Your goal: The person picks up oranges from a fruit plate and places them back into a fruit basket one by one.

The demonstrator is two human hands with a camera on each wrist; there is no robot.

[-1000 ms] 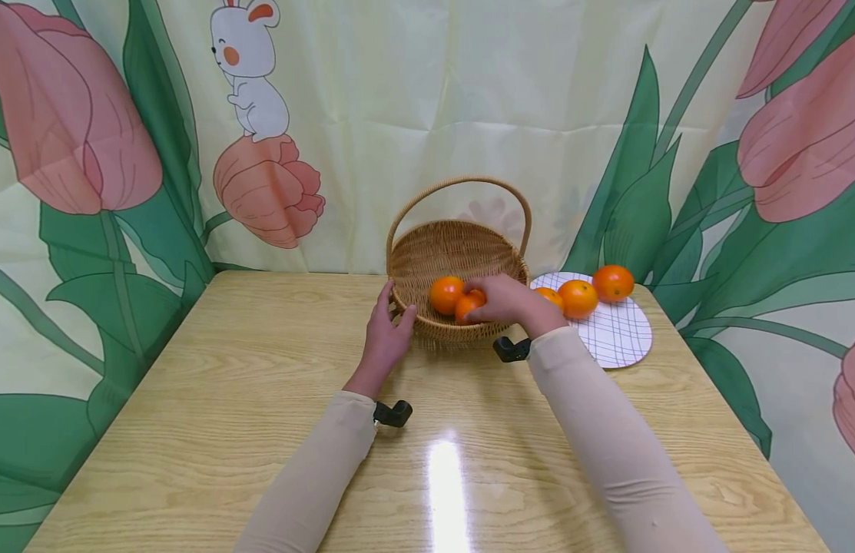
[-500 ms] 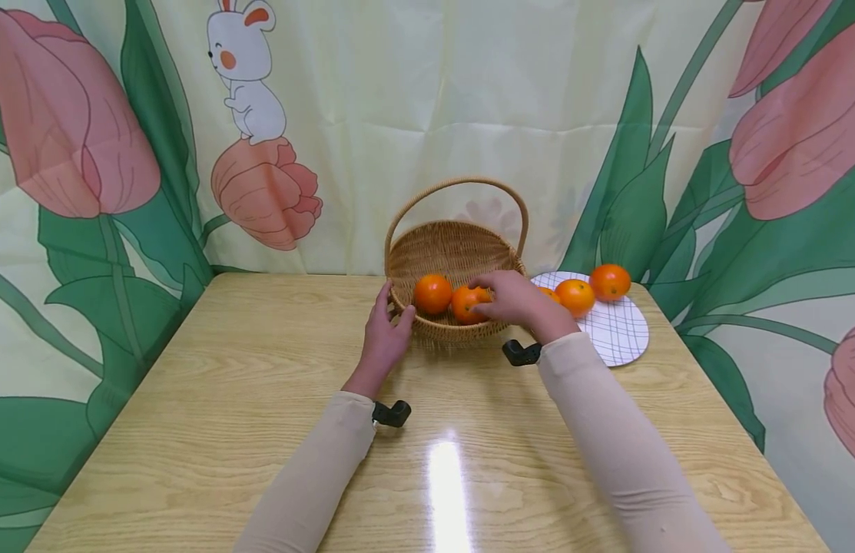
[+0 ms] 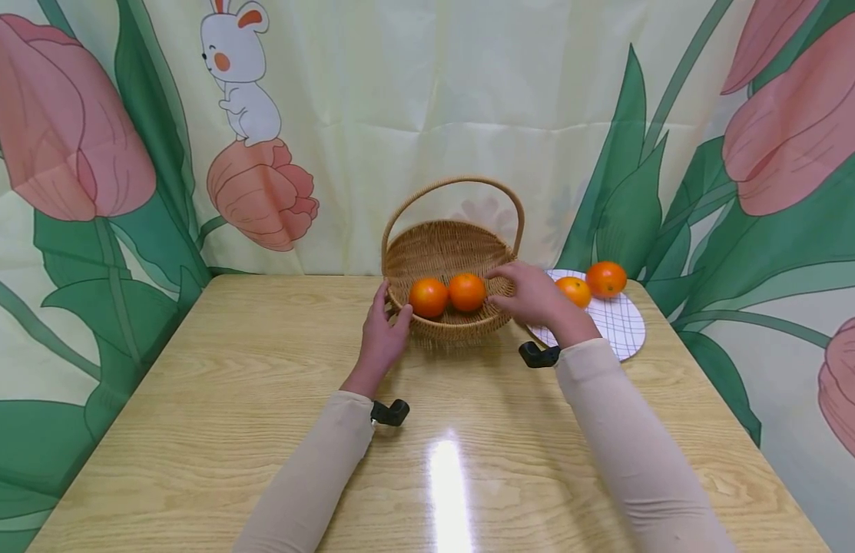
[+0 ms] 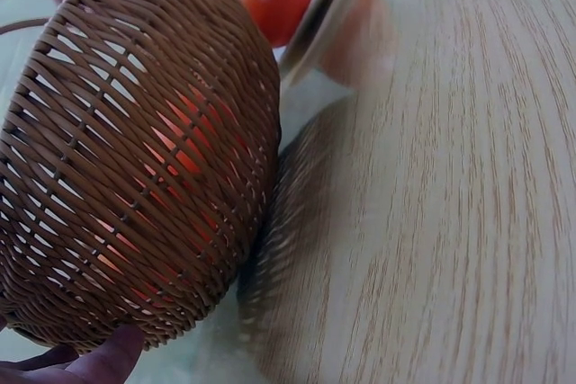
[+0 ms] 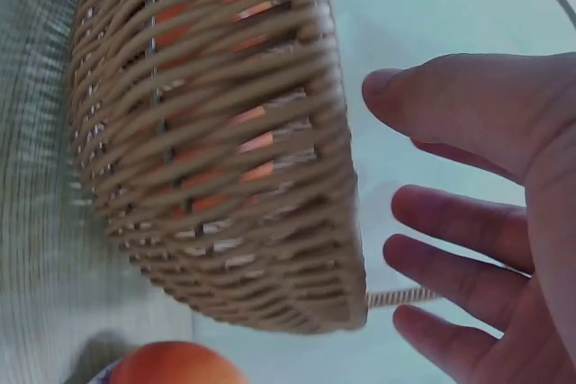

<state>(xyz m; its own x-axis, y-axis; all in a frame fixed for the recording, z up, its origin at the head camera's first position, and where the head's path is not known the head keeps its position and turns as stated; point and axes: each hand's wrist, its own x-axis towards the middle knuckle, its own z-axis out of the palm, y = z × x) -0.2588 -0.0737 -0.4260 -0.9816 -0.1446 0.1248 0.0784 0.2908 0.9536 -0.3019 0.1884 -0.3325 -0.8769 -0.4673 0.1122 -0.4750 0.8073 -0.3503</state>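
Note:
A wicker basket (image 3: 455, 332) with a tall arched handle stands at the back of the table. Two oranges, a left one (image 3: 429, 297) and a right one (image 3: 467, 292), lie side by side in it. My left hand (image 3: 384, 334) holds the basket's left side, thumb near the front rim; in the left wrist view its thumb (image 4: 110, 359) touches the weave. Above the basket's right rim hovers my right hand (image 3: 531, 296), fingers loosely bent and holding nothing. The right wrist view shows its thumb and fingers apart, beyond the rim.
Right of the basket is a white checked plate (image 3: 624, 326) bearing a nearer orange (image 3: 574, 292) and a farther orange (image 3: 607, 279); my right hand and forearm cover part of it. Behind the table (image 3: 261, 369) hangs a printed curtain (image 3: 358, 177).
My right hand has let go of an orange in the basket and drawn back right to the rim. The other orange there has shifted left. My left hand stays on the basket.

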